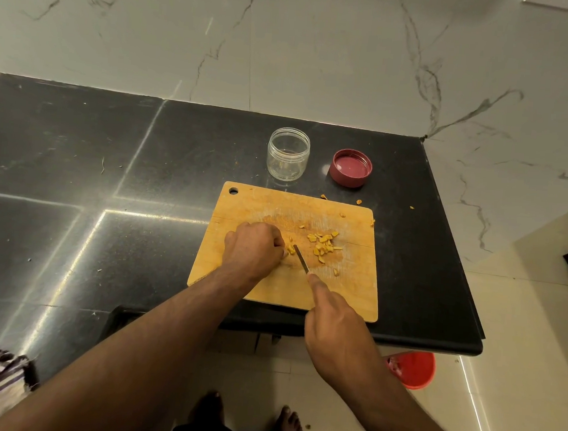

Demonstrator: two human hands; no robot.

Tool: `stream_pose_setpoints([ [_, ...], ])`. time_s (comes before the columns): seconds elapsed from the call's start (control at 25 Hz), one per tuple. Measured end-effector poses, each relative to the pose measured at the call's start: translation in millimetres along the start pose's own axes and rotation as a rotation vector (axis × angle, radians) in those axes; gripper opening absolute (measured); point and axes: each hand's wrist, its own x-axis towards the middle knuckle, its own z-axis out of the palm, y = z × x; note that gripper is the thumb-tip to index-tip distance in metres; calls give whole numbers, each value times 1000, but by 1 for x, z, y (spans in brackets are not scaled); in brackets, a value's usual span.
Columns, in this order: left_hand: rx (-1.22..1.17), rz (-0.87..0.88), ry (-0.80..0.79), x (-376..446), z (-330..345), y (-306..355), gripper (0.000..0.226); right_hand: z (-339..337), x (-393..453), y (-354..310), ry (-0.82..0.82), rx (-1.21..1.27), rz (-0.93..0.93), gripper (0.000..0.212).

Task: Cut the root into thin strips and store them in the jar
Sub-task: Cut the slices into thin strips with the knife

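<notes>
A wooden cutting board (280, 290) lies on the black counter. My left hand (252, 250) curls over a small yellow root piece (289, 248) near the board's middle; most of the piece is hidden under my fingers. My right hand (332, 317) grips a knife (301, 258), index finger stretched along the blade's back, with the blade right beside my left fingertips. Cut yellow pieces (323, 244) lie in a loose pile to the right of the blade. Behind the board stands an open clear jar (288, 154), which looks nearly empty.
The jar's red lid (351, 168) lies upside down to the right of the jar. A few yellow scraps (323, 196) sit past the board's far edge. The black counter (74, 182) ends just right of the board. An orange bucket (411, 368) stands on the floor below.
</notes>
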Motion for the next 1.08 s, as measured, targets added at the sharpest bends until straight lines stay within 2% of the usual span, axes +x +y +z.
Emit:
stream_pose_setpoints([
  [0.4,-3,-17,11,-2,1,1,14,11,26,-8,-60,-29,7,55],
  [0.6,18,-5,23,-1,0,2,12,9,6,-3,-75,-38,4,53],
  [0.8,12,1,13,-3,2,0,14,2,-2,-1,-3,3,-5,53],
  [1.08,4,-17,22,-4,2,-1,15,10,19,-6,-18,-20,-10,53],
])
